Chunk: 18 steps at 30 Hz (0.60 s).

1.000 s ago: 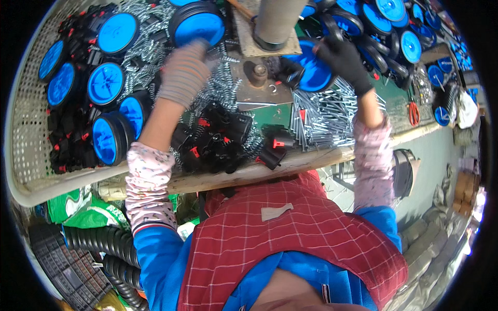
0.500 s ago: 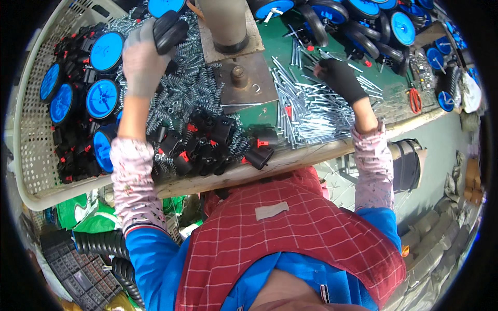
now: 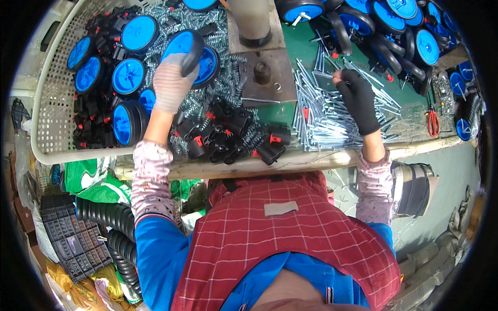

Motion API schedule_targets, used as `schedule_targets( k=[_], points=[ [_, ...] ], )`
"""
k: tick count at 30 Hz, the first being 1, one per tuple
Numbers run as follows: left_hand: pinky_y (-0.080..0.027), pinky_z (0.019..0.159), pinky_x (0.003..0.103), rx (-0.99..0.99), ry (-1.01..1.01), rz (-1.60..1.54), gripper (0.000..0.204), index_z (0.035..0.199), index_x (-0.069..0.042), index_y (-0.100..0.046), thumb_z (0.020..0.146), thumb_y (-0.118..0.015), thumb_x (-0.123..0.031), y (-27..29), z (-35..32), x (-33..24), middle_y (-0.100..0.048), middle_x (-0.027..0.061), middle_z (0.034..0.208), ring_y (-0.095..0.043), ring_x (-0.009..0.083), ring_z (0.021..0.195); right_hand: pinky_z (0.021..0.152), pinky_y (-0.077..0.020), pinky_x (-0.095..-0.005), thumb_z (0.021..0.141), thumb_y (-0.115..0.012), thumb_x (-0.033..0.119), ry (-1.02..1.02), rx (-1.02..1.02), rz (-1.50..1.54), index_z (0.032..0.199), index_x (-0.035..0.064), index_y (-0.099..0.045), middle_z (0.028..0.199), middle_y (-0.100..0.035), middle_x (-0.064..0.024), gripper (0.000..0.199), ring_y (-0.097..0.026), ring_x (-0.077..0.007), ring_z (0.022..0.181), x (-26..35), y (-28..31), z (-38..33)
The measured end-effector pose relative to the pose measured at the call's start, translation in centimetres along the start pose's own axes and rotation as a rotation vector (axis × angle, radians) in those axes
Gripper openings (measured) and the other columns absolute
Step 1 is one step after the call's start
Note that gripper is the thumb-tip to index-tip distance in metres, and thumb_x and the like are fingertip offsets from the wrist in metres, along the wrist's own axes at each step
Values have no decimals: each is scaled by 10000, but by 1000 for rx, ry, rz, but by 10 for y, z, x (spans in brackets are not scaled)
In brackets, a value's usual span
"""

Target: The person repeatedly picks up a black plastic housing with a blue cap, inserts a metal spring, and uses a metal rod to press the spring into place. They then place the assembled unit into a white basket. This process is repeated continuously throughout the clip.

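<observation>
We're up on the wearer's head, riding the left lens of a side-by-side fisheye pair, and it's looking steeply down! The red apron [image 3: 285, 228] looms close, filling the lower middle; farther out come the left hand [image 3: 174, 85] and the right hand [image 3: 358, 101] (upright, unmirrored, so picture left is the wearer's own left). Across the top spreads the counter [image 3: 293, 41], its front edge bending, with floor [image 3: 454, 176] showing at right inside a round black border.

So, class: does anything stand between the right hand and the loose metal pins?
Nothing visible does. The right hand, in a black glove, is right at the pile of metal pins, some lying beside its fingertips; whether it grips one, I cannot tell.
</observation>
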<state>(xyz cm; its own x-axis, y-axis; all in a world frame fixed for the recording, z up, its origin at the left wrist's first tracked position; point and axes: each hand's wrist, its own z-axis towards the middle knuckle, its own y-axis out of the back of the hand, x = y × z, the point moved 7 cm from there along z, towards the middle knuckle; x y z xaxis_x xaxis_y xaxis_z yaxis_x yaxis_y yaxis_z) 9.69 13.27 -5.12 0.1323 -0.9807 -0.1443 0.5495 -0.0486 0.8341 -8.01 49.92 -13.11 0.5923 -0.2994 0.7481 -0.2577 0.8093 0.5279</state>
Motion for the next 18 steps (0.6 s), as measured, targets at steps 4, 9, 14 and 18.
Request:
schedule_targets(
  k=[4, 9, 14, 18],
  points=[
    [-520, 774, 328, -113, 397, -650, 384, 1128, 18, -612, 856, -728, -226, 29, -26, -13, -693, 115, 943, -622, 164, 806, 640, -515, -293, 867, -726, 81, 170, -10, 133, 1004, 76, -714, 885, -664, -74, 138, -659, -185, 739, 78, -19, -1],
    [-500, 903, 295, 108, 686, -1384, 484, 1287, 0, -565, 922, -674, -300, -10, -69, -61, -642, 84, 1162, -601, 146, 1014, 640, -505, -341, 768, -761, 30, 433, 133, -71, 963, 71, -696, 894, -626, -76, 210, -639, -245, 748, 162, -65, 7],
    [-520, 942, 323, 170, 806, -1591, 472, 1322, 2, -535, 948, -639, -265, -16, -83, -72, -637, 103, 1202, -631, 172, 1077, 710, -524, -389, 729, -792, 102, 688, 234, -327, 1054, 88, -693, 1041, -629, -92, 340, -631, -297, 902, 191, -90, 4],
    [-537, 911, 308, 242, 799, -1736, 472, 1339, -8, -513, 969, -626, -279, -16, -86, -94, -622, 109, 1212, -633, 175, 1080, 996, -448, -489, 768, -768, 347, 742, 470, -115, 1333, 53, -562, 1335, -542, -196, 669, -538, -388, 1197, 219, -95, -1]
  ],
)
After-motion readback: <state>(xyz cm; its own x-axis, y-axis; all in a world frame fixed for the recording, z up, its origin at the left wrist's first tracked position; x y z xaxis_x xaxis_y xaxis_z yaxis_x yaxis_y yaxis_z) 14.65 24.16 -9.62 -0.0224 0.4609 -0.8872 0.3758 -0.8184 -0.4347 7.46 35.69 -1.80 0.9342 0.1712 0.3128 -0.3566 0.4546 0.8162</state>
